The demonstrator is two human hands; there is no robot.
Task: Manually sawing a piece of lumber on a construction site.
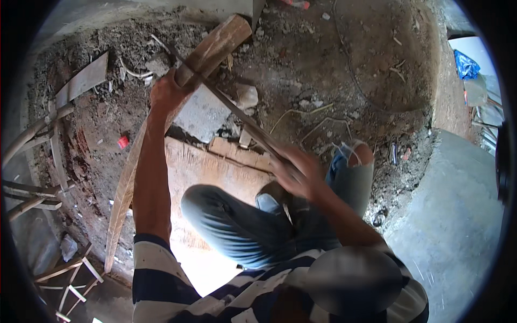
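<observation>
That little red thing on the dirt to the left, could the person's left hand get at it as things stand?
Probably not right away. The left hand is closed around the long wooden plank, so its grip is taken. The red thing lies apart on open ground with nothing over it; the way looks free once the plank is released.

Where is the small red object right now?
In the head view, the small red object lies on the dirt ground at left, just left of the long wooden plank.

Navy-white striped shirt [161, 280]; blue jeans [231, 220]; brown plank [215, 46]
</observation>
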